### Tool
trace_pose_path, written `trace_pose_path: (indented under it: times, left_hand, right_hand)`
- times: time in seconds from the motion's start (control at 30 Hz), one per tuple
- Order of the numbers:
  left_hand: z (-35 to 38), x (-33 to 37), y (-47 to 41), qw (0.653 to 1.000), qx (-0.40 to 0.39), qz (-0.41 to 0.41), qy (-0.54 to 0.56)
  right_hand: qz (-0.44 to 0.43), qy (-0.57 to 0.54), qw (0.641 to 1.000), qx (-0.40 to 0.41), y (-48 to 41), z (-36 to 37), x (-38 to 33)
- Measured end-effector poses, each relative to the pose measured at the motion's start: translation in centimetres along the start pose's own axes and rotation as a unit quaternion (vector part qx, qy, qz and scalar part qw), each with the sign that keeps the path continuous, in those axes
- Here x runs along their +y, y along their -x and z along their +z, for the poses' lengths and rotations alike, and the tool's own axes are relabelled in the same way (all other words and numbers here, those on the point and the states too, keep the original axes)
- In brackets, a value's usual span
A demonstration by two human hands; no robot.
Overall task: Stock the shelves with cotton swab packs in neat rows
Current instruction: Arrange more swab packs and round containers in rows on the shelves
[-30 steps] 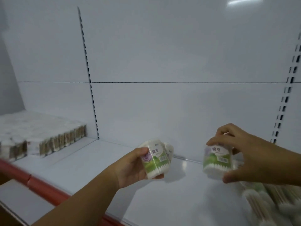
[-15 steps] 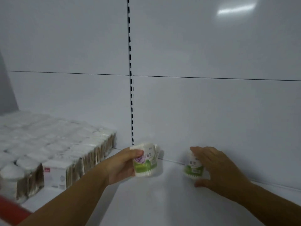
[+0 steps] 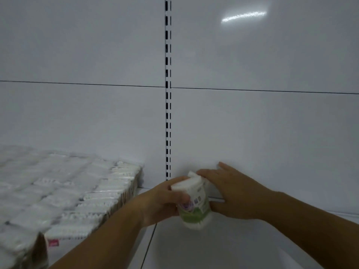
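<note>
A cotton swab pack [image 3: 194, 207] with a green and purple label stands on the white shelf [image 3: 242, 247], close to the back panel. My left hand [image 3: 163, 202] grips it from the left, thumb across its front. My right hand [image 3: 235, 193] lies against the pack's right side and top with its fingers stretched out flat. A white corner of a second pack [image 3: 192, 174] peeks out behind, under those fingers; the rest of it is hidden.
Several wrapped swab packs [image 3: 81, 195] fill the neighbouring shelf bay on the left in tight rows. A slotted upright [image 3: 168, 105] divides the white back panel. Bare shelf surface stretches to the right and toward me.
Both hands moved together toward the back panel. The two packs, held apart before, now sit one behind the other. My right hand's fingers have flattened over them.
</note>
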State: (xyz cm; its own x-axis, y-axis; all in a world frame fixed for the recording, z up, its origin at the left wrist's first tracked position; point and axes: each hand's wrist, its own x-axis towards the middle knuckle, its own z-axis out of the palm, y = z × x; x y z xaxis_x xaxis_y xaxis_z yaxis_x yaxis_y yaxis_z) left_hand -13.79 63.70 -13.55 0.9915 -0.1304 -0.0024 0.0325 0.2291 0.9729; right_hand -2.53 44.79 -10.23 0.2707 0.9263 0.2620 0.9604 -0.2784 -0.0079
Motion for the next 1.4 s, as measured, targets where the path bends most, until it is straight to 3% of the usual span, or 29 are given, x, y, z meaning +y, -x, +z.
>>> trace_pose_path:
  times: [0.1, 0.17, 0.23, 0.3, 0.4, 0.5, 0.63, 0.73, 0.97, 1.03, 1.13, 1.27, 1.4]
  left_hand:
    - [-0.3, -0.1, 0.3, 1.000, -0.008, 0.012, 0.000]
    - [-0.4, -0.3, 0.3, 1.000, 0.002, 0.018, -0.014]
    - [-0.6, -0.7, -0.2, 0.997, 0.064, 0.045, -0.006]
    - [-1.1, -1.2, -1.0, 0.981, 0.178, 0.081, -0.009]
    - [-1.6, -2.4, -2.3, 0.933, 0.298, 0.095, -0.179]
    - [-1.3, -3.6, -3.2, 0.903, 0.300, 0.102, -0.292]
    - [-0.8, -5.0, -4.3, 0.871, 0.339, 0.130, -0.332]
    - [-0.6, -6.0, -4.6, 0.855, 0.404, 0.112, -0.304]
    - [-0.7, -6.2, -4.2, 0.828, 0.471, 0.132, -0.272]
    - [-0.2, -6.1, -3.9, 0.839, 0.448, 0.130, -0.281]
    - [0.5, -6.3, -4.0, 0.850, 0.384, 0.108, -0.345]
    - [-0.2, -6.8, -4.4, 0.817, 0.402, 0.073, -0.406]
    - [-0.9, -7.0, -4.6, 0.818, 0.405, 0.079, -0.401]
  right_hand:
    - [0.015, -0.121, 0.992, 0.012, -1.1, -0.1, -0.2]
    - [0.028, -0.123, 0.992, 0.026, -1.1, -0.2, 0.1]
    - [0.032, -0.039, 0.998, 0.044, -0.8, -0.4, 0.9]
    - [0.043, 0.069, 0.995, 0.055, -0.1, -0.6, 1.9]
    - [0.061, 0.129, 0.986, 0.084, 0.9, 0.0, 2.4]
    - [0.055, 0.168, 0.978, 0.110, 1.7, 1.2, 2.1]
    - [0.049, 0.188, 0.962, 0.191, 2.5, 2.5, 1.9]
    - [0.065, 0.194, 0.960, 0.190, 2.9, 3.3, 1.7]
    - [0.121, 0.117, 0.962, 0.213, 4.5, 3.9, 2.2]
    - [0.176, 0.063, 0.949, 0.255, 4.8, 4.4, 2.6]
    - [0.266, -0.107, 0.915, 0.284, 5.2, 5.7, 2.7]
    - [0.267, -0.192, 0.879, 0.346, 5.6, 7.7, 2.6]
    - [0.286, -0.216, 0.852, 0.382, 5.8, 8.1, 3.6]
